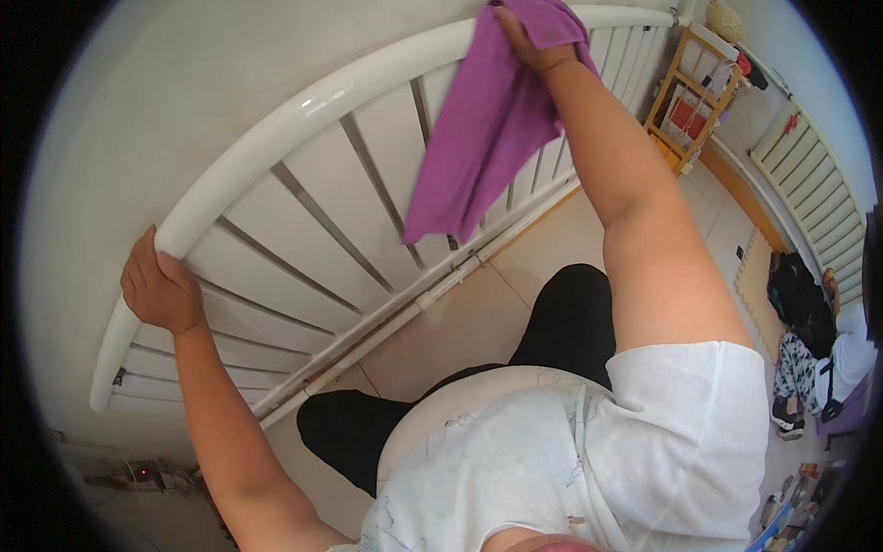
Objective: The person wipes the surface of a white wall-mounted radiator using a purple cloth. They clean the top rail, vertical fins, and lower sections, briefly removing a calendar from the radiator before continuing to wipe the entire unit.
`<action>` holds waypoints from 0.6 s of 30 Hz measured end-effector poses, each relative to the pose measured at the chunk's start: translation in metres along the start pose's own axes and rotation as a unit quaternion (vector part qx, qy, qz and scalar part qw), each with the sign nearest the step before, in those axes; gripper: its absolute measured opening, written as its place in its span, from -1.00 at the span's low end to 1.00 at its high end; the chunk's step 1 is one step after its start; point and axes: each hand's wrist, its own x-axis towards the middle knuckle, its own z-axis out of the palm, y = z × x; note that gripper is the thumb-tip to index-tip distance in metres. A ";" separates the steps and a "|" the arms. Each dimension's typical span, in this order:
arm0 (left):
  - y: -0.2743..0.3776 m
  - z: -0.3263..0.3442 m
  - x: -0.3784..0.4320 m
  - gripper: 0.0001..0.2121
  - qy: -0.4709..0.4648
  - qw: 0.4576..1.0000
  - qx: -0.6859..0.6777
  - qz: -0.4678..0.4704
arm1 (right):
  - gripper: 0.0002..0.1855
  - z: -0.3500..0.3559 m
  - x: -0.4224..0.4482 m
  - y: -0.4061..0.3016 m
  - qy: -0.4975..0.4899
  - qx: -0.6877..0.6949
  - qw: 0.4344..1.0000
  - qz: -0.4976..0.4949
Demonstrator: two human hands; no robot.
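Observation:
A white wall radiator with a thick rounded top pipe and flat vertical fins runs along the wall before me. On the left, my left hand grips the top pipe, fingers over the wall side and thumb on the near side. My right hand holds a purple cloth against the radiator's top at the upper middle. The cloth hangs down in folds over the fins, its lower corners near the bottom pipe. Part of my right hand's fingers is hidden by the cloth.
Thin pipes run low along the wall above the tiled floor. A wooden shelf rack stands in the far corner. At right are another radiator, a foam mat and a seated person. Cables lie at lower left.

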 end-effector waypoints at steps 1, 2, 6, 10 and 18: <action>0.002 0.000 0.000 -0.66 0.000 1.000 0.003 -0.003 | -0.55 0.004 -0.001 0.012 0.027 0.016 0.999 0.012; 0.004 0.000 0.001 -0.66 0.001 1.000 0.006 -0.009 | -0.59 0.005 -0.001 0.023 0.055 0.030 0.998 0.020; 0.010 -0.001 0.005 -0.65 -0.001 1.000 -0.018 -0.022 | -0.71 0.003 0.002 -0.011 0.070 0.043 0.997 0.003; 0.005 -0.005 0.002 -0.64 -0.001 1.000 -0.023 -0.005 | -0.75 -0.019 -0.005 -0.132 -0.046 0.011 0.992 -0.118; 0.006 -0.007 0.006 -0.64 -0.049 0.998 -0.035 0.005 | -0.75 0.013 -0.004 -0.073 0.083 0.093 0.970 -0.210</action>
